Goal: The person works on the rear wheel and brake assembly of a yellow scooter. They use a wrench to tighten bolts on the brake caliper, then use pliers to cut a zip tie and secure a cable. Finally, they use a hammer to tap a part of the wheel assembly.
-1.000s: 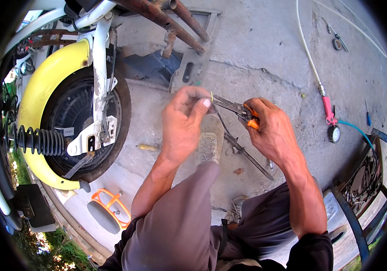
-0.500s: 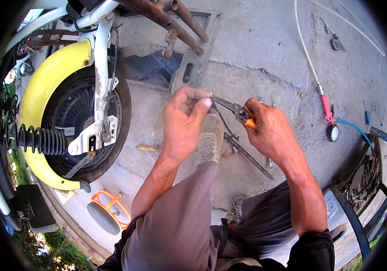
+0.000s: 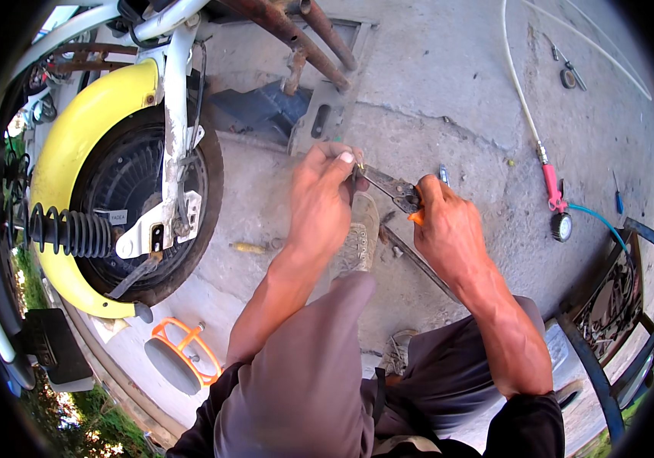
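My left hand (image 3: 322,197) is closed, pinching a thin dark cable (image 3: 356,182) with a small brass-coloured tip (image 3: 360,165) between thumb and fingers. Opposite it, my right hand (image 3: 450,233) grips pliers (image 3: 405,200) with orange handles. Their long jaws point left and reach close to the brass tip; whether they touch it I cannot tell. Below the hands, a dark bar (image 3: 422,266) lies on the concrete beside my shoe (image 3: 357,243).
At left stands a scooter wheel (image 3: 124,198) under a yellow fender (image 3: 75,137). Rusty tubes (image 3: 289,34) jut in at the top. An orange-framed stand (image 3: 182,351) and a screwdriver (image 3: 248,247) lie on the floor. A red inflator with a gauge (image 3: 561,226) lies at right, near a metal rack (image 3: 605,305).
My left hand has turned and shifted slightly right. The right hand and pliers have tilted, showing less of the orange handles. The cable's hanging length is now mostly hidden.
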### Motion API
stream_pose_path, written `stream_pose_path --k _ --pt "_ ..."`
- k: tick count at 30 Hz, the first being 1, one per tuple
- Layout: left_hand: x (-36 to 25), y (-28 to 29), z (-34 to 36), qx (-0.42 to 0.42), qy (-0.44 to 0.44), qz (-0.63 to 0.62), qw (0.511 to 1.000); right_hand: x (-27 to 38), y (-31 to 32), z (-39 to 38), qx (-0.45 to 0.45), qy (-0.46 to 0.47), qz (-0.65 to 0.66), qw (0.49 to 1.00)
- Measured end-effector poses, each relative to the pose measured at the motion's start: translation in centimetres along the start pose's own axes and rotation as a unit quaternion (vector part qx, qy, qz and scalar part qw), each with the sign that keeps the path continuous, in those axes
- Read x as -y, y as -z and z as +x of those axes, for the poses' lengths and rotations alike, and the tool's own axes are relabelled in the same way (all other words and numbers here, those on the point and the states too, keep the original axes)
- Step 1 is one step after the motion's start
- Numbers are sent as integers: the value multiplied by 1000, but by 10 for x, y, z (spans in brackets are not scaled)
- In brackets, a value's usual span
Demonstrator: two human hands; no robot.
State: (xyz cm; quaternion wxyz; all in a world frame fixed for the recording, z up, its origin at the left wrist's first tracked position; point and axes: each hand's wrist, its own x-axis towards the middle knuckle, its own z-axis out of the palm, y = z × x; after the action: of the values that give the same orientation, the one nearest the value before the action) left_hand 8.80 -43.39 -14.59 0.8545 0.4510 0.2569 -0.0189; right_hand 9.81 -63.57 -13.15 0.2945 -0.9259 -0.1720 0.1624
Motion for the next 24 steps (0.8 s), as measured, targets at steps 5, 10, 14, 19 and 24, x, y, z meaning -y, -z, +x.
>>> stream_pose_path --k 5,10,14,19,24 --pt "14 29 35 -65 -18 -79 995 -13 -9 -15 -6 16 -64 998" --pt "19 48 46 -150 8 -171 974 -26 15 -27 28 17 -70 997" --pt "28 87 70 -262 41 -240 934 -39 28 -36 35 11 -76 996" --pt "23 164 72 -270 -34 -216 938 -115 80 -51 -75 -93 -95 988" --pt "26 146 33 -253 4 -117 960 -168 96 -42 -173 -240 -89 951"
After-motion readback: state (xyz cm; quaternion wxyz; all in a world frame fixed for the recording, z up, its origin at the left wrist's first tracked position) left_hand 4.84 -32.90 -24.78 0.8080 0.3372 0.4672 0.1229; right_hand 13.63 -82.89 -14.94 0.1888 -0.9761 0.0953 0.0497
